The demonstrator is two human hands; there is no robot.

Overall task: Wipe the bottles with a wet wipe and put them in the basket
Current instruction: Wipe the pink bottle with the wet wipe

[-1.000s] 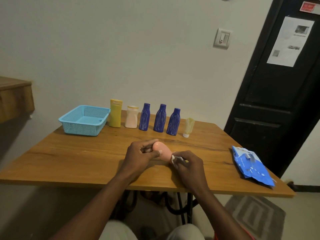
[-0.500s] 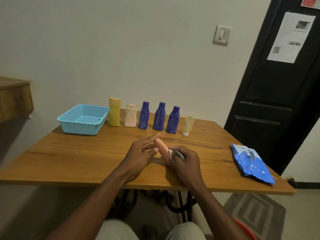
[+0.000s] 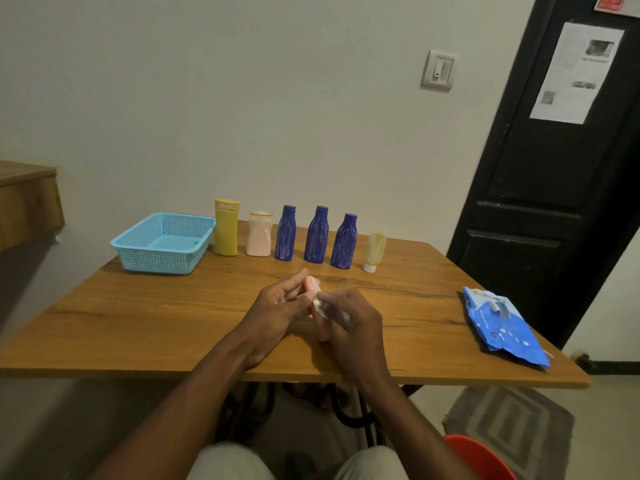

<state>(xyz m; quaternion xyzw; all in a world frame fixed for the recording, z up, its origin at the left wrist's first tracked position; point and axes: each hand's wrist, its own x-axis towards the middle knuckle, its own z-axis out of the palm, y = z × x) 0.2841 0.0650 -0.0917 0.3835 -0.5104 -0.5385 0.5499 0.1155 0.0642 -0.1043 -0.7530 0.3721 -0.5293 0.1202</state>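
The left hand (image 3: 277,306) grips a pink bottle (image 3: 311,284); the right hand (image 3: 349,317) pinches the wet wipe (image 3: 318,303) against it. The basket (image 3: 162,242) at ten o'clock looks empty. The row of bottles (image 3: 317,233) at twelve likely remains to be wiped.

A wooden table (image 3: 138,317) fills the middle, on black metal legs (image 3: 346,410). At 1 o'clock a light switch (image 3: 438,70) sits on the pale wall (image 3: 242,98). At 2 o'clock is a black door (image 3: 540,202) with a printed sheet (image 3: 576,72) taped on it. A wooden shelf (image 3: 27,199) juts in at 9 o'clock. At 5 o'clock lie a patterned rug (image 3: 512,424) and a red seat edge (image 3: 481,455).
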